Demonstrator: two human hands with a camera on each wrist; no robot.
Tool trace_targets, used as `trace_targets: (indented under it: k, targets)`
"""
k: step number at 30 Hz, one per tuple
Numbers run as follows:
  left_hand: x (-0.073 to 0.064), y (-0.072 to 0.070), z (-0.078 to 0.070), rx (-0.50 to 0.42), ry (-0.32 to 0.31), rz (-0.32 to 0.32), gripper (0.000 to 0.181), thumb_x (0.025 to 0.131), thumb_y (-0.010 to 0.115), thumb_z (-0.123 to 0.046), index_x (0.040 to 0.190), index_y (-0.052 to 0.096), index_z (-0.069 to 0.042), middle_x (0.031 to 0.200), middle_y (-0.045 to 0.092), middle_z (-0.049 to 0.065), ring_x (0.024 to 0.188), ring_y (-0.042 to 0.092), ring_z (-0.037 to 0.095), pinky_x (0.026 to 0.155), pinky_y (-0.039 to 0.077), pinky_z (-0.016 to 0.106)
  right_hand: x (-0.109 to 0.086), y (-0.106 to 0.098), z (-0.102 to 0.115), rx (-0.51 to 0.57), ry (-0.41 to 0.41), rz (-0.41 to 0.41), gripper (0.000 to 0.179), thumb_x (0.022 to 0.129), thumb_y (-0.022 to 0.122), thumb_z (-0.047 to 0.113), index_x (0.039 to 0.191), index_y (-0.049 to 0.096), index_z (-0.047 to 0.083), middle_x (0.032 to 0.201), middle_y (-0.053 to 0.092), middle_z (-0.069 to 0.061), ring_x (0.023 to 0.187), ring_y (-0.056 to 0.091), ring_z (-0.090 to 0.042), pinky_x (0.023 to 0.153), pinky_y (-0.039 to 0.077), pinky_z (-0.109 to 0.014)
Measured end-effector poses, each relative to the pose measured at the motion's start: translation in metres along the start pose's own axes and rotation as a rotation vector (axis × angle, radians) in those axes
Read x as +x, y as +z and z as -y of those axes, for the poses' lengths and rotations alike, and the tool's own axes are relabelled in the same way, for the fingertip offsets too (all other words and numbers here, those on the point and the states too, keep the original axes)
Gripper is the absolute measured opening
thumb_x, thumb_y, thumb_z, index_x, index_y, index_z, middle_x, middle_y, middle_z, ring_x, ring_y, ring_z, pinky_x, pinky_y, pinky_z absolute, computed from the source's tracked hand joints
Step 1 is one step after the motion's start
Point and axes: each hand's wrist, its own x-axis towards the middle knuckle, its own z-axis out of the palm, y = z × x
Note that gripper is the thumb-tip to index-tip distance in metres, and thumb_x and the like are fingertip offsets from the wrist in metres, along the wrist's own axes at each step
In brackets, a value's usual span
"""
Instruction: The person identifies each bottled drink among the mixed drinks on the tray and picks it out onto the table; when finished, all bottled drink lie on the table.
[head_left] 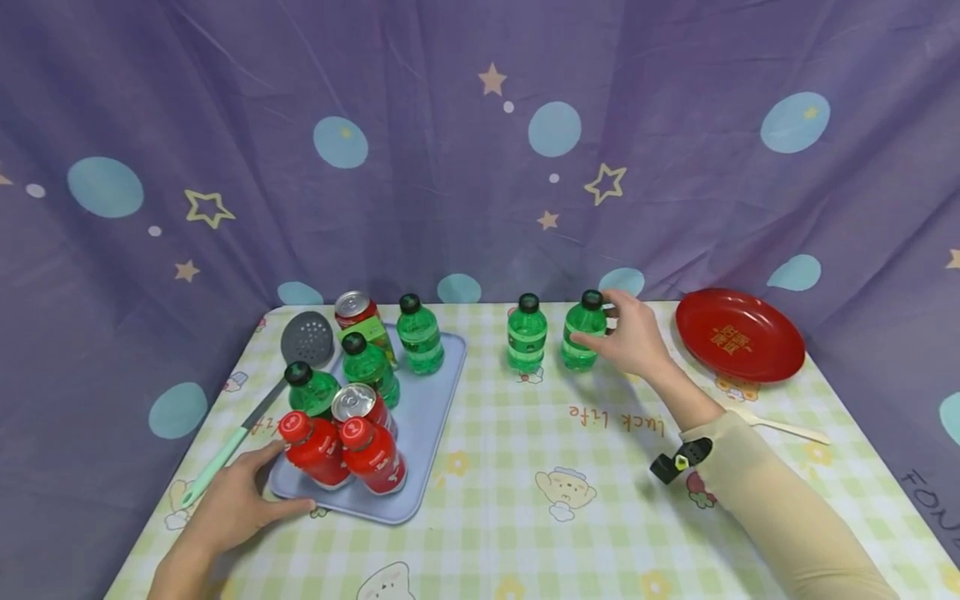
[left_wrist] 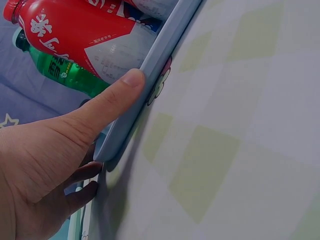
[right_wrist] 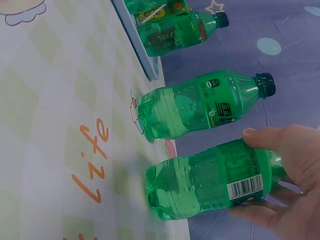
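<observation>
On the right, my right hand (head_left: 633, 333) grips an upright green soda bottle (right_wrist: 205, 182) around its label, thumb on one side and fingers on the other. Whether its base touches the cloth is hard to tell. A second green bottle (head_left: 527, 333) stands just left of it. My left hand (head_left: 232, 500) holds the near left corner of a blue-grey tray (head_left: 435, 417), its thumb (left_wrist: 112, 102) on the rim. On the tray stand two red-capped bottles (head_left: 372, 458), several green bottles (head_left: 422, 335), a silver-topped can (head_left: 360, 404) and a red-and-green can (head_left: 360, 317).
A slotted ladle (head_left: 307, 340) with a mint handle lies along the tray's left side, partly hidden. At the right lie a red plate (head_left: 772, 346) and a pale wooden utensil (head_left: 787, 429), partly behind the right forearm. A purple curtain (head_left: 450, 225) hangs behind the checked tablecloth (head_left: 495, 533).
</observation>
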Motion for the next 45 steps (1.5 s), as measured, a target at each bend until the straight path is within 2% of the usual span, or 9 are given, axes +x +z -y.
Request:
trace_targets:
  k: [9,14,18,21,28,32,40,45]
  targets:
    - [0.000,0.000,0.000,0.000,0.005,-0.004,0.115,0.067,0.098,-0.058,0.149,0.054,0.010,0.148,0.059,0.035,0.135,0.055,0.058,0.106,0.047,0.073,0.002,-0.002,0.002,-0.018,-0.005,0.030,0.068,0.083,0.092,0.027,0.136,0.060,0.000,0.137,0.065,-0.023,0.114,0.073,-0.045,0.085,0.067,-0.055]
    - [0.001,-0.001,0.000,0.008,0.003,0.000,0.116,0.066,0.097,-0.059,0.148,0.054,0.010,0.147,0.059,0.035,0.135,0.054,0.059,0.106,0.047,0.073,0.005,-0.003,0.003,-0.051,-0.024,0.040,0.063,0.082,0.093,0.031,0.128,0.062,0.001,0.130,0.067,-0.022,0.112,0.073,-0.044,0.089,0.065,-0.056]
    - [0.002,-0.001,0.001,0.010,-0.005,0.005,0.117,0.066,0.098,-0.059,0.148,0.053,0.011,0.147,0.058,0.036,0.135,0.054,0.059,0.106,0.047,0.073,0.010,-0.009,0.007,-0.034,-0.044,0.056,0.057,0.083,0.092,0.033,0.123,0.066,0.002,0.121,0.071,-0.020,0.108,0.074,-0.043,0.091,0.063,-0.057]
    - [0.002,0.000,0.000,0.012,-0.007,0.006,0.118,0.066,0.097,-0.060,0.148,0.053,0.011,0.147,0.058,0.036,0.135,0.054,0.059,0.107,0.047,0.073,0.017,-0.016,0.013,0.005,-0.055,0.046,0.054,0.085,0.090,0.033,0.125,0.069,0.003,0.124,0.072,-0.018,0.109,0.074,-0.043,0.092,0.063,-0.057]
    - [0.002,0.000,0.001,0.015,-0.011,0.009,0.119,0.066,0.097,-0.061,0.149,0.053,0.011,0.148,0.058,0.035,0.136,0.053,0.059,0.107,0.047,0.074,0.038,-0.032,0.045,0.063,-0.087,0.016,0.050,0.089,0.088,0.032,0.130,0.069,0.009,0.134,0.070,-0.012,0.118,0.073,-0.037,0.101,0.061,-0.056]
    - [-0.001,0.000,0.001,0.008,-0.010,0.009,0.118,0.067,0.097,-0.060,0.149,0.052,0.011,0.149,0.057,0.036,0.136,0.053,0.059,0.106,0.047,0.073,0.051,-0.032,0.067,0.109,-0.138,0.016,0.049,0.090,0.087,0.030,0.131,0.069,0.010,0.135,0.071,-0.010,0.120,0.072,-0.032,0.106,0.060,-0.051]
    - [-0.002,-0.001,0.001,0.010,-0.007,0.001,0.117,0.067,0.097,-0.058,0.150,0.052,0.011,0.148,0.057,0.036,0.135,0.054,0.059,0.105,0.047,0.074,0.066,-0.015,0.112,0.200,-0.227,0.088,0.051,0.092,0.085,0.029,0.138,0.068,0.011,0.143,0.068,-0.011,0.124,0.071,-0.032,0.106,0.061,-0.044]
    - [0.000,-0.001,0.000,0.005,0.005,-0.002,0.116,0.066,0.098,-0.058,0.149,0.053,0.011,0.148,0.058,0.035,0.134,0.055,0.059,0.105,0.048,0.073,0.071,0.003,0.133,0.250,-0.264,0.142,0.052,0.094,0.083,0.030,0.141,0.066,0.015,0.145,0.067,-0.006,0.126,0.072,-0.026,0.103,0.062,-0.037]
